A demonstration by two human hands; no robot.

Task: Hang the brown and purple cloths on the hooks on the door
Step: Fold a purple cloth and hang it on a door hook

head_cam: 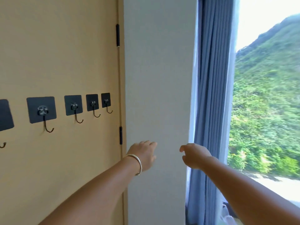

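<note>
Risk: no cloth in view, so the reach may go astray; both arms stretch toward the bare wall [159, 78], past the door [65, 54]. Left hand [143, 154] and right hand [194, 155] hold nothing, fingers loose, though blur makes this uncertain. The hooks [76, 109] hang bare, up and left of both hands.
</note>
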